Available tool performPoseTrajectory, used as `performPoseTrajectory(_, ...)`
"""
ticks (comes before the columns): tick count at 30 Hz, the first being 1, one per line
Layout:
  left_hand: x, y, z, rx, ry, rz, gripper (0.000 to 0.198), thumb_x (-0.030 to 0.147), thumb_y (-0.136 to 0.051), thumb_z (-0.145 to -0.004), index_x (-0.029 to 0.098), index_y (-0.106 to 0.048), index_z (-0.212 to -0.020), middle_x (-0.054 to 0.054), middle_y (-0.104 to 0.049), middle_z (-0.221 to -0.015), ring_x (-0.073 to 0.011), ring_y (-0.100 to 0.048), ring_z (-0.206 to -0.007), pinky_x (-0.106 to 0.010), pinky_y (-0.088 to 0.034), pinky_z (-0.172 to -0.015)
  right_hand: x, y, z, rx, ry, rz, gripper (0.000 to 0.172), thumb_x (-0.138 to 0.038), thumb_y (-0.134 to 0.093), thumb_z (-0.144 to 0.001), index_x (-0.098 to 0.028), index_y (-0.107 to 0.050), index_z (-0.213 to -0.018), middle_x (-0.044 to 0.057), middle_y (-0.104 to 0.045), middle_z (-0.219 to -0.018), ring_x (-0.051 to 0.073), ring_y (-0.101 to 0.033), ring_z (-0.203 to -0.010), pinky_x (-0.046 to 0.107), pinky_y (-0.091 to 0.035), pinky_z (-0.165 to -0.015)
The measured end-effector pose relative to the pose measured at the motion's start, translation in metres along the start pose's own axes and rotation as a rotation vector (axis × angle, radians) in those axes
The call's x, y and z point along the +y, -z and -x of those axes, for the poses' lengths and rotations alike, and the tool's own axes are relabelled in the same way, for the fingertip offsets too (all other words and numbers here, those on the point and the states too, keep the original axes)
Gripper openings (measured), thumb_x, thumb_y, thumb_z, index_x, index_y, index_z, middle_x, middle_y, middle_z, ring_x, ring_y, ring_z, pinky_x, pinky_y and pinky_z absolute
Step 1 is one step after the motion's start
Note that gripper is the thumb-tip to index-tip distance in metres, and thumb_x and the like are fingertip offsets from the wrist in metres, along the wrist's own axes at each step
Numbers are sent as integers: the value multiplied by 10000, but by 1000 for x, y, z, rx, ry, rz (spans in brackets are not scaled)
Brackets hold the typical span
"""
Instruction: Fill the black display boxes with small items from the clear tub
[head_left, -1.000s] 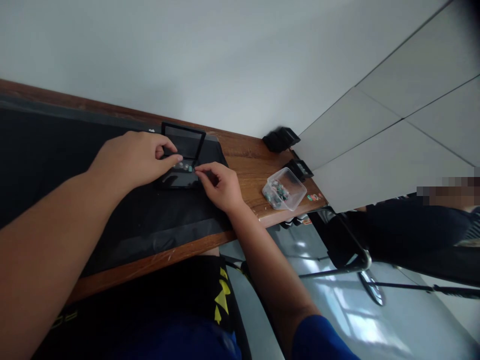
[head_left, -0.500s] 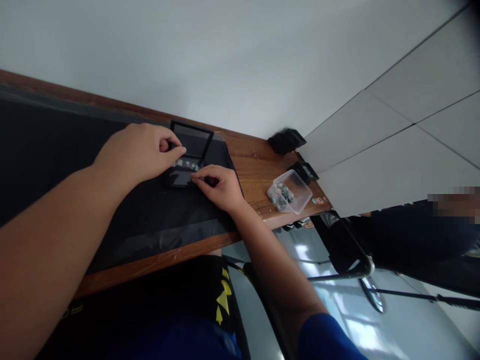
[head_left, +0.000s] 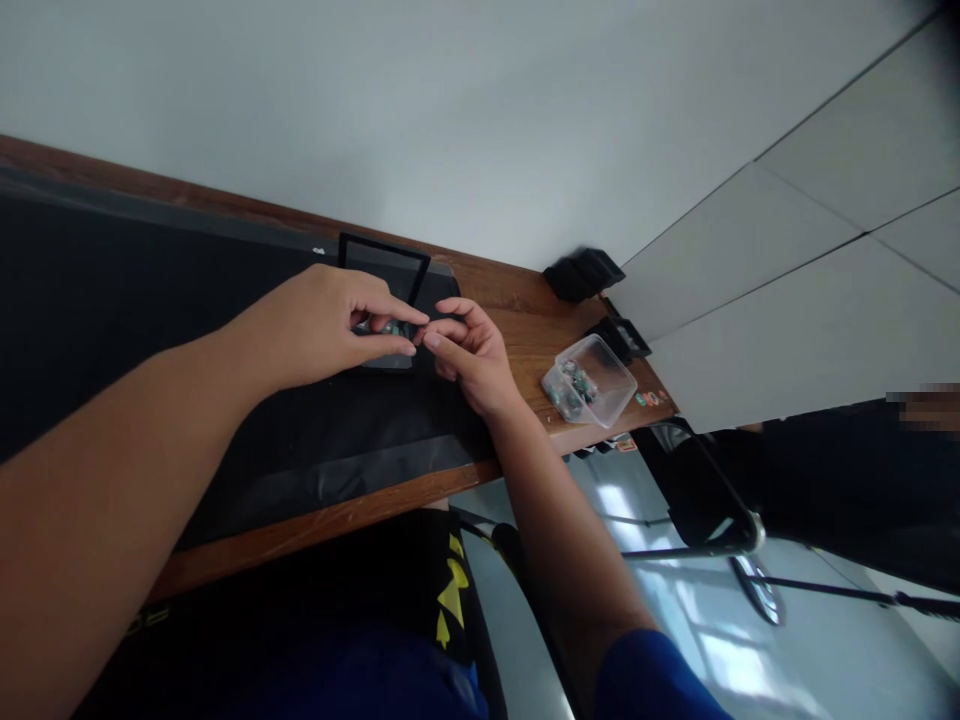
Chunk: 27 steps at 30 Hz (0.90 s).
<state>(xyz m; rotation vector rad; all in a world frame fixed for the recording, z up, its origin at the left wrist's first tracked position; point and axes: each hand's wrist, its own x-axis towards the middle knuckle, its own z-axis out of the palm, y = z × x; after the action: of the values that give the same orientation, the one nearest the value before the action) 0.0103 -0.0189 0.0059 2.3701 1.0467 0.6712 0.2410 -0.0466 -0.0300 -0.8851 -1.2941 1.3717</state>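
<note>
My left hand [head_left: 330, 322] hovers over a small black hinged case [head_left: 384, 262] on the black mat [head_left: 112, 300], its thumb and fingers pinched together at the tips. Small greenish parts [head_left: 390, 327] lie in the case just behind those fingers. My right hand [head_left: 469, 355] meets the left one fingertip to fingertip, with its fingers curled and pinched. What sits between the fingertips is too small to make out. The lower half of the case is hidden by both hands.
A clear plastic tub [head_left: 591, 378] with small parts stands on the wooden table [head_left: 525, 330] to the right. Black holders [head_left: 585, 274] sit near the table's far corner. A black chair [head_left: 697, 490] and another person's dark sleeve [head_left: 840, 470] are at the right.
My right hand has lifted from the case and turned up to meet my left fingertips. My left hand has moved right, across the front of the case.
</note>
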Motion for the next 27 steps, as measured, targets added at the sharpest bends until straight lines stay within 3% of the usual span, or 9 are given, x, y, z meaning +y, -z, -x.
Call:
performPoseTrajectory(14, 10, -12, 1, 124, -157, -49, 352, 472, -586, -1022, 346, -868, -1190, -23, -748, -871, -200, -626, -759, -325, -432, -734, -8, -1, 3, -11, -129, -136, 615, -460, -1012, -697, -280, -526, -1028, -116, -675, -806, 31, -303, -488, 209, -238, -437)
performPoseTrajectory(21, 14, -17, 2, 185, -203, -53, 350, 479, -571, -1055, 317, -878, -1091, -14, -668, -771, -182, -578, -694, -326, -406, -688, -7, -1, 2, -19, -69, -142, 579, -478, -997, -717, -277, -549, -1023, -123, -646, -759, 33, -317, -474, 200, -260, -439)
performPoseTrajectory(24, 13, -15, 3, 199, -186, -44, 368, 501, -578, -1054, 317, -886, -1135, -3, -673, -767, -166, -567, -682, -312, -409, -690, -6, 0, 1, 19, -72, -117, 542, -464, -977, -724, -273, -554, -1005, -113, -662, -761, 40, -348, -472, 209, -295, -437)
performPoseTrajectory(27, 6, -4, 5, 196, -73, -58, 404, 553, -609, -1027, 307, -887, -1186, 16, -685, -751, -156, -554, -679, -297, -401, -686, -5, 3, -1, 77, -68, -96, 501, -445, -949, -741, -264, -546, -978, -80, -736, -824, 38, -365, -470, 213, -310, -439)
